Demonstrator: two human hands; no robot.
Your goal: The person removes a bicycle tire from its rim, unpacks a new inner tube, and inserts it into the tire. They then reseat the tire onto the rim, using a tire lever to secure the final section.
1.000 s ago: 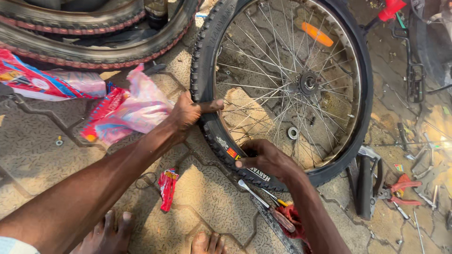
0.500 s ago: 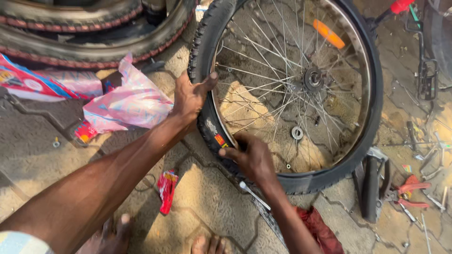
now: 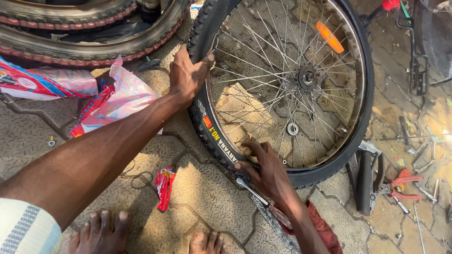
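Our left hand [image 3: 187, 75] is closed in a firm grip over the knobbly black rubber tyre [image 3: 207, 120] of a spoked bicycle wheel, fingers wrapped across the tread and the thumb hooked over the inner edge by the silver metal rim [image 3: 214, 47]. Our right hand [image 3: 266, 169] presses on the lower arc of the same tyre, fingers curled onto its sidewall and bead; we cannot tell whether that grip clamps anything besides the rubber. A slim silver metal tool [image 3: 252, 190] lies just under the right hand, touching or nearly touching the wrist.

The wheel lies flat on the patterned grey paving floor [image 3: 207, 197], its hub [image 3: 307, 77] right of centre and an orange reflector [image 3: 329, 37] fixed among the spokes.

Left of the left forearm lies a crumpled pink and white plastic bag [image 3: 125, 96], and a small red wrapper [image 3: 165, 186] sits on the paving beneath the arm. Two more tyres with reddish sidewalls [image 3: 94, 42] are stacked at the top left. A red cloth [image 3: 325, 228] lies under the right forearm. Red-handled pliers [image 3: 400, 183] rest on the paving at the right, beside a black pedal crank [image 3: 365, 181]. Our bare toes [image 3: 101, 230] show at the bottom edge.
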